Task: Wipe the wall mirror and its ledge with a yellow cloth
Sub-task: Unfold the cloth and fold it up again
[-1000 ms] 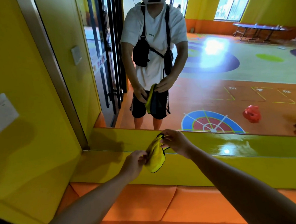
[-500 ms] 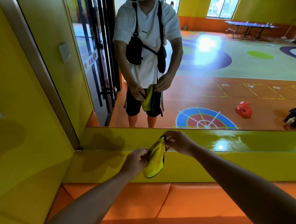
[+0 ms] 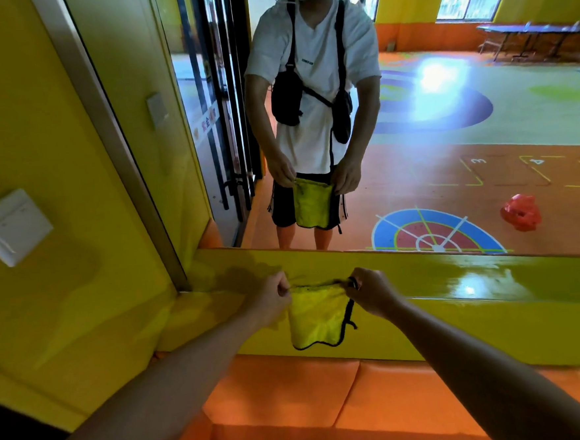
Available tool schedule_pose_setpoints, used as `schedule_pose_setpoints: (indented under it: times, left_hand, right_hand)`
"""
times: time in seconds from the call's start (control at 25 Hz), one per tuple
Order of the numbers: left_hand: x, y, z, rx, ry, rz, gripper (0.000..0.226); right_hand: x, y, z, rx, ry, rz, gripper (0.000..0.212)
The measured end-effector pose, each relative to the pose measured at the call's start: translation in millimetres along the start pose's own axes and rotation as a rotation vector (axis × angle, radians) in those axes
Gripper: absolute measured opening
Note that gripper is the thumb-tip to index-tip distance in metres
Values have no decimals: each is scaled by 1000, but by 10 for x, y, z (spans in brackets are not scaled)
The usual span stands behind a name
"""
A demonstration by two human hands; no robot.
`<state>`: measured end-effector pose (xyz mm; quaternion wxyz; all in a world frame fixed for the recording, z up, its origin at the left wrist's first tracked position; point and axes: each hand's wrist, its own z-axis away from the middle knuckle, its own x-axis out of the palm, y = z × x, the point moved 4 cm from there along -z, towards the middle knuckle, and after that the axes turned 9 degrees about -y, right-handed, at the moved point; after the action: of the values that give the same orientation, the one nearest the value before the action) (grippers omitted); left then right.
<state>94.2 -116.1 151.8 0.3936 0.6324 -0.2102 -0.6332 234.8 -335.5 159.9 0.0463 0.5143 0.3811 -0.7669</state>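
A yellow cloth (image 3: 314, 316) with a dark hem hangs spread flat in front of me. My left hand (image 3: 270, 302) pinches its top left corner and my right hand (image 3: 369, 293) pinches its top right corner. The cloth hangs just in front of the glossy yellow ledge (image 3: 475, 282), over the ledge's front face. Above the ledge rises the wall mirror (image 3: 429, 124) in a metal frame (image 3: 111, 139). The glass reflects a person holding the same cloth, and a play-room floor.
A white wall switch (image 3: 13, 227) sits on the yellow wall to the left. Orange padded cushions (image 3: 293, 391) run below the ledge. In the reflection, a red bag lies on the floor and a table stands far back.
The cloth was bunched between my hands; now my hands have pulled apart sideways and it hangs spread open. My view has moved closer to the ledge.
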Motion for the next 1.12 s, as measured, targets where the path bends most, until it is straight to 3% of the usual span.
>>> schedule_pose_setpoints:
  times: [0.16,0.24,0.36,0.6,0.76,0.88,1.0,1.12]
  left_hand:
    - [-152,-1,-91,-70,-84,-11,34]
    - [-155,-69,-51,-98,-151,-58,29]
    - [-162,-316,100,-193,-156,7,13]
    - [-262,-1200,76,-432,-213,158,22]
    - [-294,-1833,-617,-420,-93,64,17]
    - [-123,-2312,-898,-348,16,-103,36]
    - [323,-2640,-639,-181,-112,-401,41]
    - [672,-2744,-309,-97,-514,-579,54]
  right_hand:
    - [42,-183,-33,-29,34,-85,18]
    - [121,-223,-49,-48,-36,-107,27]
    - [377,-264,-129,-27,-186,-51,7]
    - [1181,-432,-570,56,-374,-33,17]
    - [1703,-389,-1234,264,-248,-232,28]
    - [2097,-238,-1522,354,-146,-179,35]
    - [2536,-191,-1360,202,-282,90,43]
    - [2872,-133,-988,-83,-339,345,58]
